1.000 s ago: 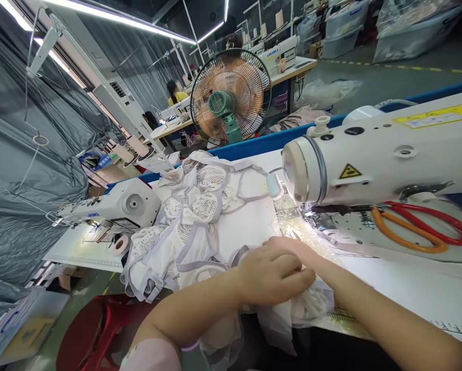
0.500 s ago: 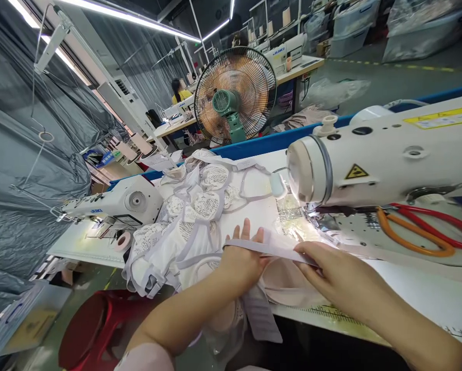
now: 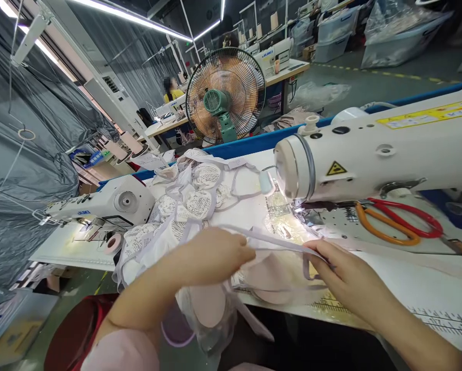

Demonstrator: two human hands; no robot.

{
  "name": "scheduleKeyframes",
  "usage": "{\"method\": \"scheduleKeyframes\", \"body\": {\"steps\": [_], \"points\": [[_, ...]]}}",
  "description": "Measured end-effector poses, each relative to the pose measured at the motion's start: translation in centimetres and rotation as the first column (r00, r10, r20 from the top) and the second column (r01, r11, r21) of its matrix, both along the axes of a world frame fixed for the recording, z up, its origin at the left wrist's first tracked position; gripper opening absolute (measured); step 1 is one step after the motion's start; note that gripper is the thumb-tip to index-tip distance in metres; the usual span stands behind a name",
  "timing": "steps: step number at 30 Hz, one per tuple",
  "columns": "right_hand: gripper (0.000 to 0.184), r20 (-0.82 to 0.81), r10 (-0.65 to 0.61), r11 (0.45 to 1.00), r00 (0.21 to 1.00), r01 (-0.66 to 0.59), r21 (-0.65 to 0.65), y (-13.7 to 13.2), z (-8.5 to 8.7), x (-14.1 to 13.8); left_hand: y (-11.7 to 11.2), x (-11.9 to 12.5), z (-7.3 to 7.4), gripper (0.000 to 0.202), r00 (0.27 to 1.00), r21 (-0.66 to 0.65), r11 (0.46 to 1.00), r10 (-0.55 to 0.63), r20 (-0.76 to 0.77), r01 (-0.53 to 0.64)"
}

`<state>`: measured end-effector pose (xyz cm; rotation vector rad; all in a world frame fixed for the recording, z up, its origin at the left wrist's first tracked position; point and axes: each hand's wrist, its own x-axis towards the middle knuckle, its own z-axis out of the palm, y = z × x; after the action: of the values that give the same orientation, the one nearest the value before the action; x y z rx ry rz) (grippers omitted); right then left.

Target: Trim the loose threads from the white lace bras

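The left side is hung with a grey curtain [image 3: 18,170]. The room is lit by strip lights [image 3: 138,22] fixed overhead. The grey-green floor [image 3: 389,88] is marked with a yellow line [image 3: 381,73], beyond which tubs [image 3: 333,47] are stacked. A green fan [image 3: 225,95] is stood mid-view, with a tabletop [image 3: 292,69] placed behind its right edge. A red stool [image 3: 66,332] is seen at lower left.

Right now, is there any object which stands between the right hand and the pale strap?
Nothing visible does: the right hand pinches the pale strap directly. The orange and red scissor handles lie beyond the hand, by the near sewing machine, not between hand and strap.
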<state>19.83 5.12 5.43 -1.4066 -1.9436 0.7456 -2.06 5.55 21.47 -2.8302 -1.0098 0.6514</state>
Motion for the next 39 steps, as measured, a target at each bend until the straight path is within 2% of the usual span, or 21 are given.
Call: {"method": "scheduleKeyframes", "body": {"steps": [1,2,4,6,8,11,13,16,18,19,21,25,28,33,35,37,39], "points": [[0.025,0.044,-0.015,0.999,0.999,0.012,0.053,0.0,-0.4,-0.3,1.4,0.3,0.2,0.016,1.000,0.077,0.997,-0.009,-0.006,0.010],[0.028,0.105,-0.039,0.995,0.994,0.029,0.099,0.1,-0.7,-0.6,3.0,0.7,0.3,0.019,1.000,0.208,0.978,0.001,-0.013,0.002],[0.035,0.238,-0.111,0.984,0.965,0.073,0.162,0.3,-1.3,-1.3,6.2,1.5,-0.3,0.024,0.999,0.431,0.902,-0.033,-0.002,0.030],[0.038,0.322,-0.198,0.971,0.926,0.142,0.190,0.4,-1.8,-1.8,8.8,2.3,-1.6,0.028,0.992,0.486,0.866,-0.125,-0.021,0.120],[0.038,0.342,-0.248,0.962,0.906,0.188,0.199,0.5,-2.1,-2.0,10.1,2.9,-3.3,0.030,0.986,0.452,0.879,-0.169,0.000,0.151],[0.032,0.357,-0.278,0.954,0.892,0.214,0.209,0.4,-2.3,-1.7,9.6,3.1,-6.0,0.030,0.990,0.310,0.950,-0.007,0.138,-0.036],[0.029,0.349,-0.273,0.955,0.897,0.210,0.208,0.3,-2.5,-1.3,8.5,2.9,-7.9,0.026,0.986,0.222,0.972,0.048,0.157,-0.083],[0.026,0.315,-0.247,0.960,0.916,0.188,0.206,0.1,-2.9,-0.7,7.1,2.0,-11.1,0.021,0.985,0.109,0.994,-0.008,0.174,-0.011],[0.025,0.301,-0.229,0.964,0.926,0.172,0.204,-0.1,-3.1,-0.5,6.5,1.1,-13.3,0.031,0.965,0.057,0.994,-0.107,0.240,0.096],[0.023,0.300,-0.228,0.964,0.927,0.170,0.207,-0.2,-3.2,-0.5,6.3,0.6,-14.2,0.039,0.955,0.064,0.993,-0.116,0.271,0.102],[0.021,0.299,-0.241,0.959,0.923,0.179,0.220,-0.6,-3.1,-0.8,5.6,-0.7,-15.3,0.057,0.963,0.086,0.996,-0.038,0.268,0.016],[0.024,0.287,-0.229,0.955,0.930,0.158,0.250,-0.5,-2.2,-2.7,3.3,-3.0,-15.3,0.069,0.970,0.116,0.972,0.186,0.156,-0.205],[0.032,0.304,-0.165,0.954,0.938,0.073,0.290,0.7,-0.5,-4.5,1.6,-4.0,-14.7,0.071,0.946,0.128,0.939,0.306,0.111,-0.319],[0.047,0.340,-0.109,0.933,0.934,-0.022,0.360,3.2,4.2,-6.5,0.5,-4.2,-14.1,0.073,0.923,0.137,0.914,0.370,0.109,-0.382],[0.050,0.392,-0.099,0.947,0.914,-0.035,0.321,3.8,5.2,-6.7,0.6,-4.2,-13.9,0.072,0.917,0.111,0.912,0.384,0.108,-0.395],[0.045,0.484,-0.103,0.975,0.869,-0.007,0.221,4.1,5.0,-6.3,0.5,-4.1,-13.6,0.069,0.916,0.089,0.914,0.385,0.116,-0.396],[0.034,0.554,-0.120,0.991,0.824,0.063,0.121,4.2,3.4,-5.4,0.2,-3.8,-13.3,0.058,0.923,0.077,0.927,0.351,0.160,-0.367]]}}
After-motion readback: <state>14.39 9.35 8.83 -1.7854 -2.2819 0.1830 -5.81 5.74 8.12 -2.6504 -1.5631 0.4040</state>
